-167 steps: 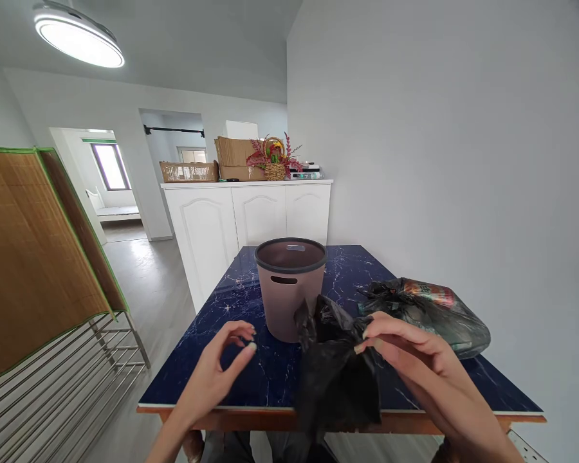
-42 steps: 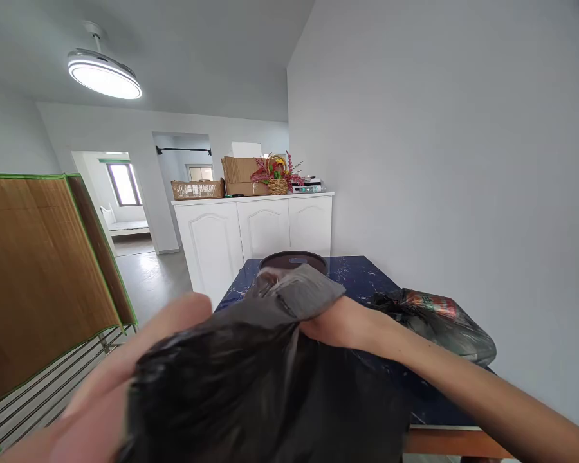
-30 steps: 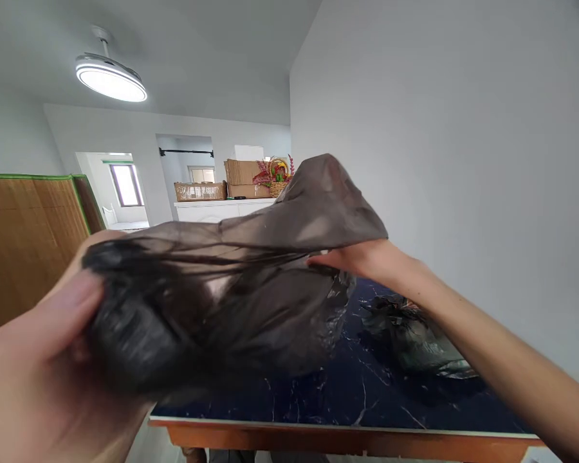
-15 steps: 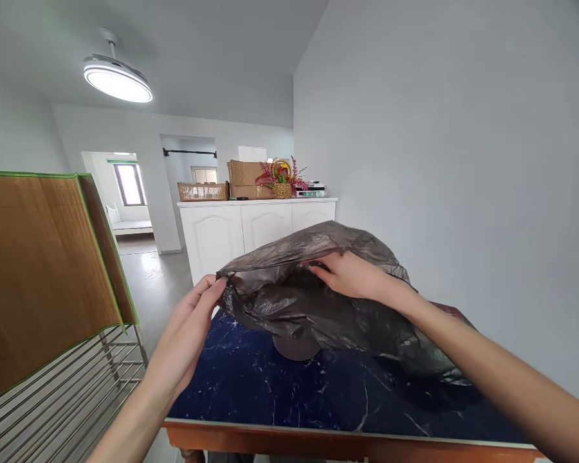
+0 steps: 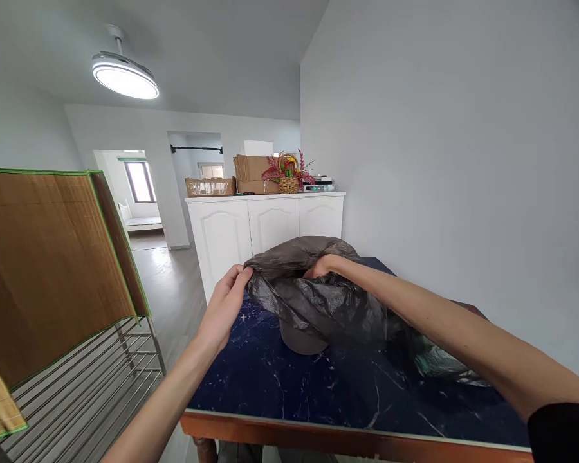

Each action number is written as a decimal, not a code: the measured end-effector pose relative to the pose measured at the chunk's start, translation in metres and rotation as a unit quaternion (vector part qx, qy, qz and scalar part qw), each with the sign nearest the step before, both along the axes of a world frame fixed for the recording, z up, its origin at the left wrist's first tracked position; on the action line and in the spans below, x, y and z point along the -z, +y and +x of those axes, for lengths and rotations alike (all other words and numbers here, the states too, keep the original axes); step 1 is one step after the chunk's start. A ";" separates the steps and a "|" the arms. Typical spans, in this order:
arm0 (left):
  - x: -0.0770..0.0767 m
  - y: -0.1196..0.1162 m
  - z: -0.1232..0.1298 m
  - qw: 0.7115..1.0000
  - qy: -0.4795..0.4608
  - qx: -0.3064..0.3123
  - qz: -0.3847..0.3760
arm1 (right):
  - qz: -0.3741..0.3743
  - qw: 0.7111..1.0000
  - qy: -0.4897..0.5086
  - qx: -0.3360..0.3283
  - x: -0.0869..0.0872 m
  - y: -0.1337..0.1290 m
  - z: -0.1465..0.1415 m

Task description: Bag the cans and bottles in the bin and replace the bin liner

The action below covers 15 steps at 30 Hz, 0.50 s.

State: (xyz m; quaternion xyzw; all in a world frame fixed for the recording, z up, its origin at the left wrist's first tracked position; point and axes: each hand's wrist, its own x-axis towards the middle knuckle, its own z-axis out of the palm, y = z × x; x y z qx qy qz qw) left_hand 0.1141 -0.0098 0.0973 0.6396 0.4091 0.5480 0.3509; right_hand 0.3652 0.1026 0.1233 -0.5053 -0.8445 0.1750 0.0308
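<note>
A thin black plastic bag [image 5: 318, 302] is spread loosely over the blue marble-patterned tabletop [image 5: 338, 392]. At the left end of its mouth, my left hand [image 5: 231, 290] pinches the rim between thumb and fingers. My right hand [image 5: 324, 265] reaches into the mouth from the right, its fingers mostly hidden by the plastic. Under the bag, partly covered, a round grey-brown object [image 5: 303, 339] sits on the table; its kind is unclear. Another crumpled clear and greenish plastic item [image 5: 444, 361] lies below my right forearm.
At the left, a bamboo mat [image 5: 43, 257] hangs over a metal rack [image 5: 96, 370]. Beyond the table stands a white cabinet [image 5: 224, 241] with cardboard boxes [image 5: 258, 175] and a flower basket [image 5: 288, 184] on top. A bare wall [image 5: 439, 161] borders the right.
My right hand has gone deeper into the bag's mouth. The bag has drawn together and lower, and its right part has dropped. The view has shifted slightly left.
</note>
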 end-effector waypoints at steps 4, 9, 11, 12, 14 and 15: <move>0.007 0.026 -0.006 0.999 0.002 -0.043 0.024 | -0.064 0.998 0.020 -0.013 -0.012 0.000 0.021; 0.016 0.053 -0.020 0.995 0.006 -0.092 0.033 | -0.092 0.990 0.100 -0.038 -0.024 -0.015 0.040; 0.017 0.057 -0.021 0.991 0.006 -0.122 0.047 | -0.100 0.989 0.104 -0.030 -0.020 -0.016 0.034; 0.017 0.057 -0.020 0.988 -0.001 -0.146 0.058 | -0.099 0.990 0.103 -0.022 -0.017 -0.014 0.029; 0.015 0.050 -0.016 0.967 -0.014 -0.215 0.138 | -0.090 0.991 0.101 -0.002 -0.011 -0.010 0.017; 0.013 0.043 -0.013 0.947 -0.009 -0.244 0.210 | -0.082 0.991 0.104 0.004 -0.008 -0.008 0.013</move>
